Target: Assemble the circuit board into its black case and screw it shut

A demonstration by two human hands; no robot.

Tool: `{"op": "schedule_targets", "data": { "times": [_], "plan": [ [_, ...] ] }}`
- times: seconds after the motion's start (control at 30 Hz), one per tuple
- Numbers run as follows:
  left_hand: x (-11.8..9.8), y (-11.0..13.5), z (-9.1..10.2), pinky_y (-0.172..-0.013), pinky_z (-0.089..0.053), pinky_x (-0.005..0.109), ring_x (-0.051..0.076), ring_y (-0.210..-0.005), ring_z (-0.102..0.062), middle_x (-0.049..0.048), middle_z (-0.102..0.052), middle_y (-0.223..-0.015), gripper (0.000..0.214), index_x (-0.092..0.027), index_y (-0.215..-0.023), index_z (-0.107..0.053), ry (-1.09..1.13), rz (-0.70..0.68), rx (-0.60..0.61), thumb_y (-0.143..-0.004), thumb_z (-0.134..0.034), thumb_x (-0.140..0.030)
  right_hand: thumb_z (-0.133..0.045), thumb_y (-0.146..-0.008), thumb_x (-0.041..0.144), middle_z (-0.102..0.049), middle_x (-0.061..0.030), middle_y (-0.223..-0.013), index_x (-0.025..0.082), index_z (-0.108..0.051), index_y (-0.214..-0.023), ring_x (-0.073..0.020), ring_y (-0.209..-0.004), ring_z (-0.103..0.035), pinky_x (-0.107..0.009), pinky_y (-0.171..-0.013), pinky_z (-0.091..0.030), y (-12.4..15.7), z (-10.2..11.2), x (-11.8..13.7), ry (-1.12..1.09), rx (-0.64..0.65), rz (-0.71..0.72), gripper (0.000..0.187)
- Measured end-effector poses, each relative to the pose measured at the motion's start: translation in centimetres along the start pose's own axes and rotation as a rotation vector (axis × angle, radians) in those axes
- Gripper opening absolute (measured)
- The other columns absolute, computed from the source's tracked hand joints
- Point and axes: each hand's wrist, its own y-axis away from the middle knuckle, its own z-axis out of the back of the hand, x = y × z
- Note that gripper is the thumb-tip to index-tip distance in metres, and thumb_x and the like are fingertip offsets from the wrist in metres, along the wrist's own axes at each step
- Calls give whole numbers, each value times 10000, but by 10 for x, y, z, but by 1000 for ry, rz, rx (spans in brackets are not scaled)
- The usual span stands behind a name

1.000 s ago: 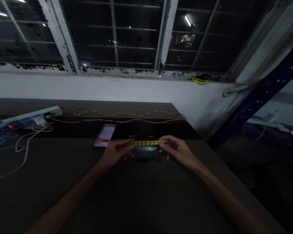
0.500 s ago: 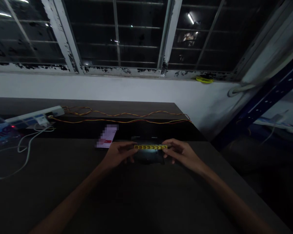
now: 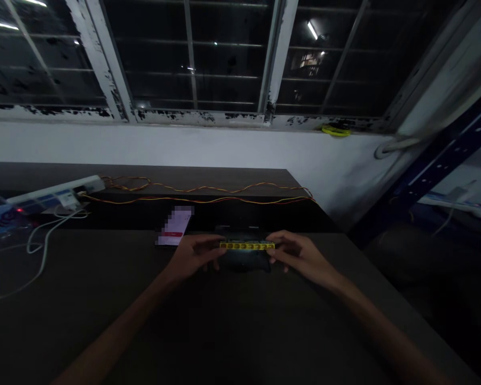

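Both hands meet at the middle of the dark table, around a network switch board (image 3: 247, 246) with a yellow row of several square ports facing me. My left hand (image 3: 193, 252) pinches its left end between thumb and fingers. At the right end, my right hand (image 3: 299, 252) grips in the same way. A dark, flat casing (image 3: 244, 263) lies under and behind the board; its details are lost in the dim light. Just left of my left hand, a phone (image 3: 175, 224) with a lit, partly blurred screen rests on the table.
A power strip (image 3: 92, 183) with a white plug and white cable (image 3: 44, 256) is at the left, beside a plastic bottle (image 3: 2, 216). Twisted red-yellow wires (image 3: 200, 201) run along the raised back ledge (image 3: 224, 176). A blue metal rack (image 3: 436, 160) stands at the right.
The port row has dropped slightly and tipped, so a little more of the board shows behind it. Both hands keep their hold at its ends.
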Motion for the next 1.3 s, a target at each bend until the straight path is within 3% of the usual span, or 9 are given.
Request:
{"op": "schedule_targets", "data": {
  "times": [0.27,0.47,0.6,0.77,0.87,0.97,1.13,1.3],
  "plan": [
    [-4,1,1,-411,-434,212,137,-485,-625,19,-684,-606,455,-127,-1090,-675,-22,8,6,-720,-763,-376,-722,-776,422,-681,-41,-865,221,-641,-1067,-151,-698,-647,-235,-483,-501,1,0,-1,17,-16,-2,363],
    [-8,2,2,-417,-446,222,154,-522,-649,38,-699,-657,451,-142,-1105,-673,-41,-8,-3,-728,-757,-373,-724,-769,422,-654,-17,-794,228,-627,-1063,-147,-662,-621,-253,-493,-505,2,-1,2,30,-30,17,365],
    [-8,3,2,-425,-474,230,153,-546,-672,124,-727,-986,576,-164,-1230,-622,-38,-23,-14,-713,-776,-366,-725,-767,413,-652,-8,-786,230,-617,-1073,-142,-639,-620,-266,-534,-505,2,-2,3,85,-63,49,372],
    [-11,7,2,-470,-522,256,157,-589,-694,188,-570,-1335,776,-213,-1398,-473,-65,-31,-16,-696,-788,-311,-717,-788,388,-651,12,-747,248,-581,-1164,-163,-676,-650,-291,-631,-521,3,-2,0,294,-97,173,423],
    [-13,9,2,-654,-586,340,170,-670,-711,175,-570,-1341,795,-221,-1435,-431,-155,-56,-18,-716,-764,-283,-692,-807,336,-669,-16,-861,252,-552,-1235,-163,-684,-647,-289,-605,-520,5,-3,-1,459,-140,294,458],
    [-13,11,3,-779,-571,367,218,-806,-719,136,-677,-1178,790,-193,-1449,-419,-282,-87,-24,-734,-745,-278,-647,-833,288,-660,-62,-1043,262,-492,-1336,-179,-768,-660,-323,-673,-552,7,-6,0,585,-159,384,527],
    [-10,11,3,-841,-544,361,225,-887,-699,93,-686,-1169,660,-234,-1393,-485,-479,-194,-80,-775,-711,-294,-609,-860,266,-604,-98,-1272,276,-411,-1423,-260,-1015,-662,-419,-844,-558,10,-9,1,756,-178,420,597],
    [-7,11,1,-779,-537,324,191,-849,-660,68,-646,-1198,525,-265,-1301,-531,-643,-308,-127,-803,-693,-301,-601,-851,234,-598,-102,-1273,274,-448,-1365,-264,-982,-672,-403,-769,-574,10,-10,2,806,-192,426,538]
  ]
}}
